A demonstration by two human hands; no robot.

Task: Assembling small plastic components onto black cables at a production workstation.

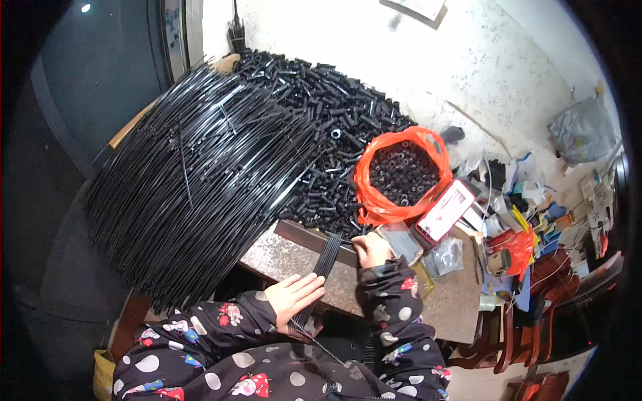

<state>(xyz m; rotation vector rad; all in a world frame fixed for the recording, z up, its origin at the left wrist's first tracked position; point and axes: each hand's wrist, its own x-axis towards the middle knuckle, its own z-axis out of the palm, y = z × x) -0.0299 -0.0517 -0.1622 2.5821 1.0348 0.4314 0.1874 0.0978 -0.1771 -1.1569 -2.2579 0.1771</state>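
Observation:
My left hand [294,297] lies flat, fingers stretched out and side by side, across a row of thin black rods [327,258]. The rods' far ends rest over a dark straight bar [301,235] at the table's front. Just right of those ends is my right hand [372,249], its fingers curled together at the bar. What they pinch, if anything, is hidden. Beyond the bar spreads a heap of short black tubular parts [328,100]. An open red plastic bag [364,180] holds small dark ring-like pieces [404,170].
A great pile of long black rods [194,180] covers the table's left side. On the right are a phone with a lit screen [447,210], clear plastic bags [445,257] and mixed clutter [521,220]. The speckled tabletop [448,304] shows at front right.

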